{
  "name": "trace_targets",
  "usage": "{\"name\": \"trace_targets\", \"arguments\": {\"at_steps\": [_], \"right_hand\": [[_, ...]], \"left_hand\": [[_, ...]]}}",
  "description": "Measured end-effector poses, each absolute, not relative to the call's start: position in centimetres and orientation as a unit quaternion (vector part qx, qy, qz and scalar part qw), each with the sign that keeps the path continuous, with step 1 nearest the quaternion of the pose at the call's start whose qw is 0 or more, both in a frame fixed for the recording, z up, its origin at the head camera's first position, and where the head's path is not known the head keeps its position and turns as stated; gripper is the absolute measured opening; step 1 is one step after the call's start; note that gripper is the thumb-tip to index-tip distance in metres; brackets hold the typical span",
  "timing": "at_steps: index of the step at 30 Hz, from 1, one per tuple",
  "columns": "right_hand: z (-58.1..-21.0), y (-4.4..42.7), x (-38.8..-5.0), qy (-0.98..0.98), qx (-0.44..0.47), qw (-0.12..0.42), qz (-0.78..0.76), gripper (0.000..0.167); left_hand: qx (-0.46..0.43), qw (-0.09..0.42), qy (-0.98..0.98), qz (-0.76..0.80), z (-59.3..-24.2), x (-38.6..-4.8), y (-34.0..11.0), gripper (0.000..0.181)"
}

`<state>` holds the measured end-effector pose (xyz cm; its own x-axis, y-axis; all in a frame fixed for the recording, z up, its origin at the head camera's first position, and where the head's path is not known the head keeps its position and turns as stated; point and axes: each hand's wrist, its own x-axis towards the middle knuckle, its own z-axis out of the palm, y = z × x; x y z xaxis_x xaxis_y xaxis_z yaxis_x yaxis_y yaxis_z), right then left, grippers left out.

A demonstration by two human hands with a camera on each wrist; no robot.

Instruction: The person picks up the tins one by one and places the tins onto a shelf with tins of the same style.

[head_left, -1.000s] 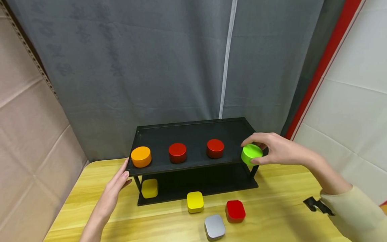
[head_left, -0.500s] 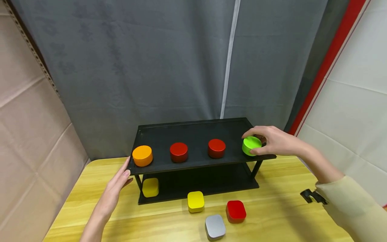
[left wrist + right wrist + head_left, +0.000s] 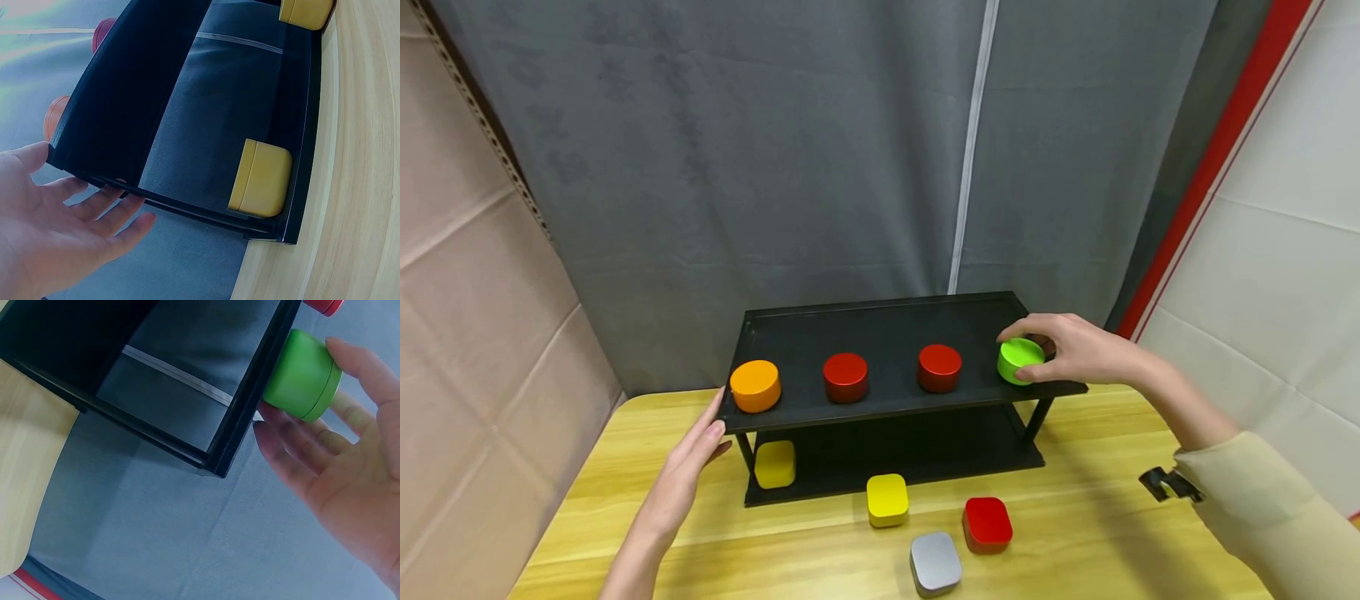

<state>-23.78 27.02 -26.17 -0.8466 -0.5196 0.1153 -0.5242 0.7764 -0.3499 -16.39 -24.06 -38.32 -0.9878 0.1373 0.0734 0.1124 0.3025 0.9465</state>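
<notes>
My right hand [image 3: 1078, 350] holds a green round lidded tin [image 3: 1019, 362] between thumb and fingers, at the right front of the top tier of a black two-tier rack [image 3: 865, 333]. In the right wrist view the green tin [image 3: 302, 375] stands by the rack's edge. My left hand [image 3: 677, 479] touches the rack's left front corner with fairly straight fingers; in the left wrist view its fingers [image 3: 103, 203] lie along the side bar. Along the top tier stand an orange round tin [image 3: 756, 387], a red round tin [image 3: 846, 378] and another red round tin [image 3: 939, 368].
On the rack's lower tier, at the left, sits a yellow square tin [image 3: 774, 465]. Before the rack, on the wooden table [image 3: 1075, 533], lie another yellow square tin [image 3: 887, 500], a red square tin [image 3: 987, 525] and a silver square tin [image 3: 936, 564]. A grey curtain [image 3: 812, 167] hangs behind.
My right hand has moved the green tin back from the rack's front edge onto the top tier, then slightly left. The left hand stays at the corner.
</notes>
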Motion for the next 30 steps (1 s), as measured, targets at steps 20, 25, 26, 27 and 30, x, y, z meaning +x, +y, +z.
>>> {"name": "trace_targets", "arguments": {"at_steps": [20,25,26,27,30], "right_hand": [[-26.6,26.9,-23.6,-0.945,0.27,0.009,0.184,0.05],[-26.6,27.1,-23.2,-0.948,0.268,0.02,0.171,0.057],[-26.6,27.1,-23.1,-0.948,0.268,0.024,0.172,0.058],[-26.6,27.1,-22.9,-0.948,0.267,0.029,0.173,0.059],[-26.6,27.2,-22.5,-0.947,0.267,0.044,0.175,0.06]], "left_hand": [[0.095,0.004,0.798,0.595,-38.6,-16.4,-24.3,0.059],[0.094,0.004,0.798,0.595,-38.7,-16.3,-24.4,0.058],[0.094,0.004,0.798,0.595,-38.7,-16.3,-24.4,0.059],[0.093,0.005,0.799,0.595,-38.7,-16.3,-24.4,0.059],[0.093,0.006,0.799,0.594,-38.6,-16.3,-24.4,0.059]]}}
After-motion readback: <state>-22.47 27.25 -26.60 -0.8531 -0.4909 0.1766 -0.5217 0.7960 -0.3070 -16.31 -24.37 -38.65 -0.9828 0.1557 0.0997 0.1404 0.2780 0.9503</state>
